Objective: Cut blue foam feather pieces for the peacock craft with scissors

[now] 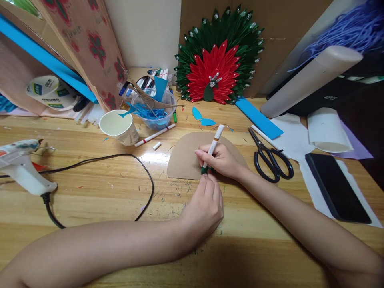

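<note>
My right hand (222,158) is closed round a white marker with a brown band (215,142), its tip pointing down. Under it lies a half-round piece of brown cardboard (184,154), flat on the table. The fingertips of my left hand (208,200) pinch a small dark green piece (204,170) at the cardboard's near edge, right by the marker's tip. That piece is mostly hidden by my fingers. Two blue leaf-shaped cutouts (207,121) lie just beyond the cardboard. Black-handled scissors (271,160) rest to its right.
A white glue gun (27,168) lies at left, its black cord (147,170) looping over the table. Behind stand a paper cup (118,128), a plastic tub of blue scraps (156,116) and a red-and-green feathered fan shape (219,60). A phone (337,188) lies at right.
</note>
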`<state>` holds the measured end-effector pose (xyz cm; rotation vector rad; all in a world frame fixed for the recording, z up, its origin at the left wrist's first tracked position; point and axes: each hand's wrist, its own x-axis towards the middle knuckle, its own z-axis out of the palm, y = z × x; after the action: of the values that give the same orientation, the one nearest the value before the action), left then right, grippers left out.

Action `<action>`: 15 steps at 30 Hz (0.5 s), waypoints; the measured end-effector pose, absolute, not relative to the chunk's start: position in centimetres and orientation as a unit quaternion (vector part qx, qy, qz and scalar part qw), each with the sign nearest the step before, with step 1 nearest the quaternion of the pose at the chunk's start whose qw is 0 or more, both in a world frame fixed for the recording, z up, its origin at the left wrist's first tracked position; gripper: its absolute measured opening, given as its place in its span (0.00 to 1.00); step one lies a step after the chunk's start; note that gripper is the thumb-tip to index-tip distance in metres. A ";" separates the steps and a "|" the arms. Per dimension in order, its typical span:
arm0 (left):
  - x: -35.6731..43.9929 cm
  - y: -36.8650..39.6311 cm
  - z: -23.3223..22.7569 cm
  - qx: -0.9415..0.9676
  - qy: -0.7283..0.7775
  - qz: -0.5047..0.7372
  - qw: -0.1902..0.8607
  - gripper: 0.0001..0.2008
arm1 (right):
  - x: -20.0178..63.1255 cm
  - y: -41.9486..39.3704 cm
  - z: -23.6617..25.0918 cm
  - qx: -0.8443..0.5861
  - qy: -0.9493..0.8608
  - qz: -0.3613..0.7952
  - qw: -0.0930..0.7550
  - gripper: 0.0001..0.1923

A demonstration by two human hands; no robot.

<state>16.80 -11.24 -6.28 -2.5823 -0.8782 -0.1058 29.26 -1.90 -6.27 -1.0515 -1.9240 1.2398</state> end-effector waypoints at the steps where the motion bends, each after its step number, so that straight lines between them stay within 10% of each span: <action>1: 16.8 -11.3 -6.3 -0.926 -0.315 -0.039 0.205 0.22 | 29.3 -1.9 -6.3 -0.398 -0.726 0.469 0.307 0.20; 15: 16.7 -11.3 -6.1 -0.929 -0.324 -0.041 0.174 0.21 | 29.3 -2.0 -6.3 -0.386 -0.745 0.464 0.285 0.21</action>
<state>16.70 -11.28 -6.11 -2.6333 -0.9174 -0.1155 29.31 -2.03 -6.33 -1.0311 -1.9910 1.2411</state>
